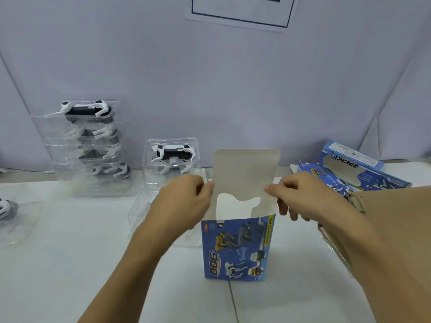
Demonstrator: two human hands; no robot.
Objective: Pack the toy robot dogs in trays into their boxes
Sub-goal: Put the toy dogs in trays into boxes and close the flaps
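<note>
A blue toy-dog box point(235, 248) stands upright on the white table, its grey top flap point(247, 171) raised. My left hand point(184, 201) pinches the flap's left edge and my right hand point(300, 194) pinches its right edge. Behind my left hand stand two stacked clear trays point(171, 159), each holding a black-and-white robot dog. A taller stack of several trays with dogs point(91, 148) stands at the back left. An empty-looking clear tray point(144, 213) lies under my left wrist.
More blue boxes point(349, 173) lie flat at the back right. Part of another dog in a tray point(7, 206) shows at the left edge. A clear plastic piece point(335, 248) lies under my right forearm. A grey wall with a paper sheet point(240, 12) rises behind the table.
</note>
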